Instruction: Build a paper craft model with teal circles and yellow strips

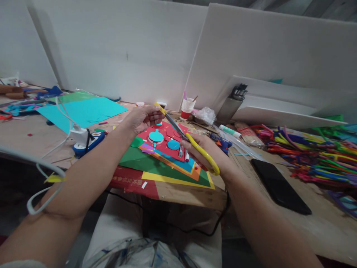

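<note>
My left hand point(145, 117) pinches a small yellow piece point(160, 107) at the fingertips, the other fingers curled in. My right hand point(209, 146) is wrapped round the yellow handles of the scissors point(177, 129). The blades slant up and away from me towards the piece; whether the tips touch it or stop just beside it, I cannot tell. I have both in the air over the paper pile by the front edge of the table point(329, 227), the piece being on the side towards the far edge.

On top of the pile lies a red sheet point(165, 150) with a cyan disc point(156, 137) and a blue disc point(173, 144) on it. Below, a green sheet point(129, 158) and a yellow sheet point(167, 179) stick out towards the front edge. A green disc point(136, 142) lies to the left.

Near the far edge I see a cup point(186, 114) with pens in it and, to its right, a bottle point(229, 108); a white tube point(230, 131) lies in front of the bottle. My phone point(280, 186) rests to the right of my right wrist, and pipe cleaners point(320, 152) are heaped further right. On the left lie a cyan sheet point(92, 109) and, closer to the front edge, a charger point(79, 134) on a blue block point(96, 143).
</note>
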Tool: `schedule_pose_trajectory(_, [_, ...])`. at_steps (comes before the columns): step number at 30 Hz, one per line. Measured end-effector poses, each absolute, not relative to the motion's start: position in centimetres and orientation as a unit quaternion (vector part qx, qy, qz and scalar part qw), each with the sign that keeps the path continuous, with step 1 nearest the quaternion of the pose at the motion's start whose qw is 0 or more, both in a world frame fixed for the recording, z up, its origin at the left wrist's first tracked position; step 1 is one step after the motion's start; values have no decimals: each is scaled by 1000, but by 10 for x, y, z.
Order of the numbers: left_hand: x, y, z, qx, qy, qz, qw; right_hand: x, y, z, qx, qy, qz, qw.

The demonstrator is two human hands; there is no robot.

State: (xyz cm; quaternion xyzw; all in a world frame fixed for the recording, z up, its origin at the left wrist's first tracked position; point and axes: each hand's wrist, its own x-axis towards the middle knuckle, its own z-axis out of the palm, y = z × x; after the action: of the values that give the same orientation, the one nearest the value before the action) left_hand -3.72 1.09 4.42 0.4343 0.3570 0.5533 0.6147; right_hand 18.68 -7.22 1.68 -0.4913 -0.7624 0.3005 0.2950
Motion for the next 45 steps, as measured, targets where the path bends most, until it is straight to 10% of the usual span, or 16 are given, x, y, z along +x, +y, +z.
schedule_pose_trajectory(45, [-38,13,42,442,360,554,606,184,-78,20,-498,-738,354,286])
